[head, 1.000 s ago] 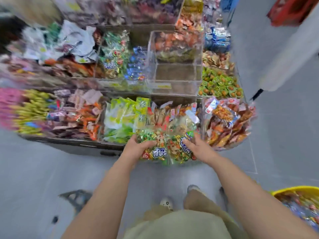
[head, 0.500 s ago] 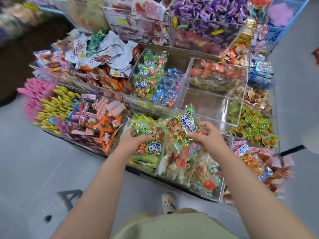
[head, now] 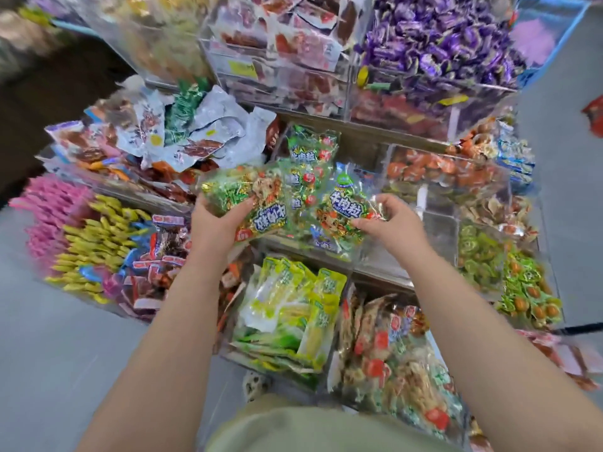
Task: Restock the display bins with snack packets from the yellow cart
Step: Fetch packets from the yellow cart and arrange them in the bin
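My left hand (head: pixel 218 220) grips a green snack packet (head: pixel 248 197) printed with a cartoon animal. My right hand (head: pixel 390 220) pinches a second green packet (head: pixel 342 210) by its right edge. Both packets hover over a clear display bin (head: pixel 313 151) on the middle tier, which holds more of the same green packets at its back. To the right stands a clear bin (head: pixel 434 223) that looks almost bare. The yellow cart is out of view.
Tiered clear bins surround my hands: silver pouches (head: pixel 195 132) to the left, purple candies (head: pixel 434 37) above, yellow-green packs (head: pixel 293 308) below, pink and yellow sweets (head: pixel 75 230) at far left. Grey floor lies on both sides of the stand.
Both hands have carried the two green packets up from the lower front bin to the middle tier. The view has tilted up, and the yellow cart has left the frame.
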